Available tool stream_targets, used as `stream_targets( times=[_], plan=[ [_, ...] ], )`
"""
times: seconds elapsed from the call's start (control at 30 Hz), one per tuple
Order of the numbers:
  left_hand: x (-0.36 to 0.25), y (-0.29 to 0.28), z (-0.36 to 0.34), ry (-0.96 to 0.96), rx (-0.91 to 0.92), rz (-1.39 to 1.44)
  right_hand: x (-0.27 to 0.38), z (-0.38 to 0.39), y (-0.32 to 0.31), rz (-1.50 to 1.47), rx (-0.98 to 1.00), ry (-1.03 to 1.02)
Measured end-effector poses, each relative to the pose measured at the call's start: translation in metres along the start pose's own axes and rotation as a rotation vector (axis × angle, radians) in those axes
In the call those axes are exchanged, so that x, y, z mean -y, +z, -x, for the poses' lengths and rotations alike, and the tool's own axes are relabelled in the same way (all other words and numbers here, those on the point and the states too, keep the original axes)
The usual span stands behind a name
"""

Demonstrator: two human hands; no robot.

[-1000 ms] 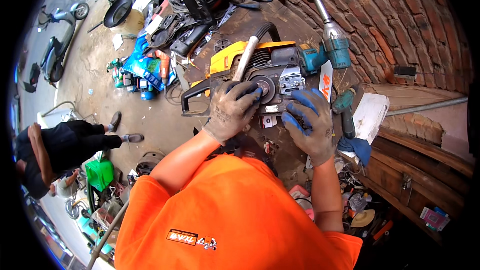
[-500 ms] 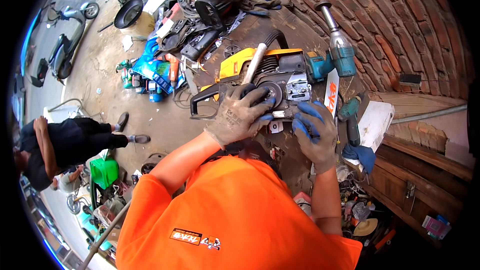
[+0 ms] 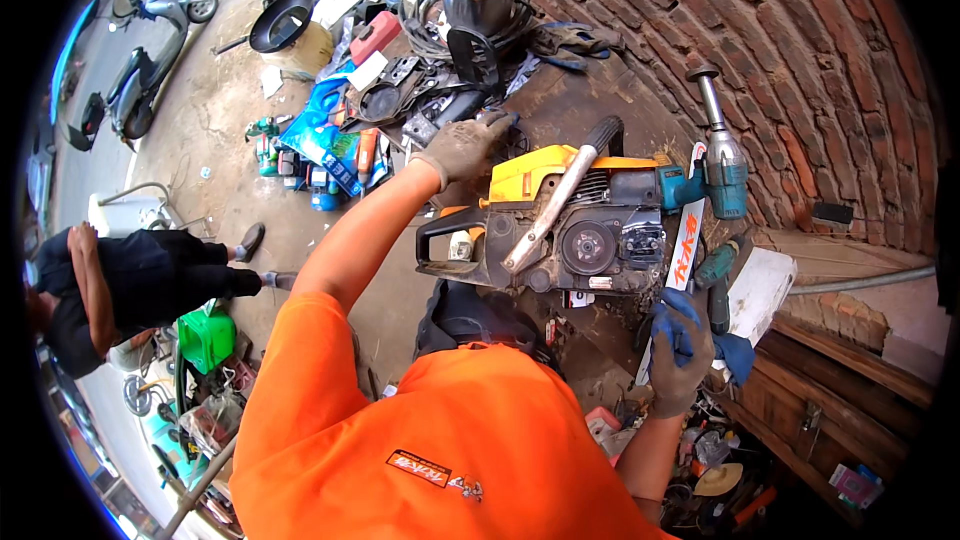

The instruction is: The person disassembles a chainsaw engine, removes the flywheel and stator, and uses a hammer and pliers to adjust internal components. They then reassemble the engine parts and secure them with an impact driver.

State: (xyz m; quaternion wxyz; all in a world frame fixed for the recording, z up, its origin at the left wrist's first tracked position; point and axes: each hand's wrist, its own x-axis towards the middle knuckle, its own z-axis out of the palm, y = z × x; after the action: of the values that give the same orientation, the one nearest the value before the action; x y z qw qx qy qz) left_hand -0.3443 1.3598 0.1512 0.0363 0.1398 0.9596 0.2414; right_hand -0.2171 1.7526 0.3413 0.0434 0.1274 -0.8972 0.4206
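Large orange-red lettering marks a white guide bar (image 3: 687, 235), and white characters run along a blue bag (image 3: 325, 140) at the far left. The orange shirt (image 3: 330, 410) bears 1 dark printed patch; 1 small pale label (image 3: 600, 282) sits on the chainsaw (image 3: 570, 222), its text too small to read. The yellow-and-black saw is in the middle, on its side, with its long axis left to right: rear handle (image 3: 450, 252) left, front end right, round drum (image 3: 588, 245) facing up. The guide bar slants just beside the front end.

Both hands are gloved. The left hand (image 3: 465, 148) is beyond the rear handle, fingers bent over dark clutter; whether it grips anything I cannot tell. The right hand (image 3: 682, 355) is half curled near the front end, its contents unclear.

The brown work surface (image 3: 590, 105) is stained, with a brick wall (image 3: 790, 80) at far right. 1 scooter (image 3: 140, 75) and 1 person (image 3: 150, 265) stand left.
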Motion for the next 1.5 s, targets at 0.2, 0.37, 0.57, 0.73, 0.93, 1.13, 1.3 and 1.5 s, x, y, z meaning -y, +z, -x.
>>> stream_targets(
  times=[0.2,0.37,0.57,0.73,0.93,1.13,1.3,1.5],
  plan=[
    [0.0,0.023,-0.018,0.029,0.02,0.014,0.018,0.015,0.017,-0.114,-0.095,0.207],
    [0.005,0.019,-0.023,0.02,0.066,0.033,0.014,0.019,0.018,0.0,-0.038,0.104],
    [0.003,0.001,-0.001,-0.113,-0.162,0.102,0.022,0.014,0.016,0.003,-0.024,0.07],
    [-0.032,-0.03,0.05,-0.23,-0.471,0.586,0.014,0.02,0.013,-0.042,-0.078,0.087],
    [-0.168,-0.057,0.064,0.084,-0.165,0.477,0.02,-0.004,0.013,-0.017,0.003,0.026],
    [-0.187,-0.025,0.06,-0.002,-0.16,0.463,0.011,-0.025,0.026,0.133,0.079,-0.143],
    [-0.183,-0.017,0.065,0.048,-0.167,0.532,0.013,-0.055,0.037,0.466,0.262,-0.391],
    [-0.177,-0.018,0.079,0.049,-0.175,0.54,0.01,-0.076,0.055,0.632,0.434,-0.491]
  ],
)
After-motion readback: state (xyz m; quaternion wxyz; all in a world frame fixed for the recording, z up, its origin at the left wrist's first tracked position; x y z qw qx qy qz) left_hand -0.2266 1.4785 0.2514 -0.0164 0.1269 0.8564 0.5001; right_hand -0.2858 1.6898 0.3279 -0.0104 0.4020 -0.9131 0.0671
